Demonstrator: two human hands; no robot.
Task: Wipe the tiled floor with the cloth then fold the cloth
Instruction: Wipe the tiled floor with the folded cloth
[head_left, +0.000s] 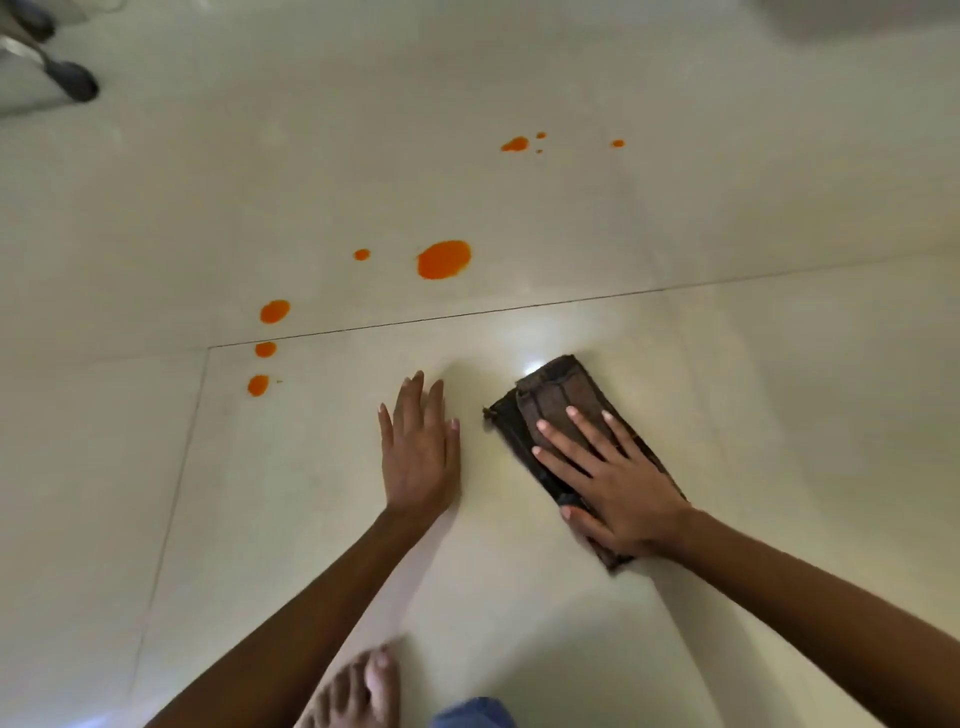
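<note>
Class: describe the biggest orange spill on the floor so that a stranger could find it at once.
Find the dark grout line crossing the pale tiled floor. Just beyond it, ahead of the left hand, lies an orange blob. It is far larger than the small drop beside it.

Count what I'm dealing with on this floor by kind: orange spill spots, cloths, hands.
Orange spots: 10, counting 2 tiny specks
Cloth: 1, dark brown, folded
Hands: 2, the left hand flat on the tile and the right hand pressing on the cloth
Total: 13
</note>
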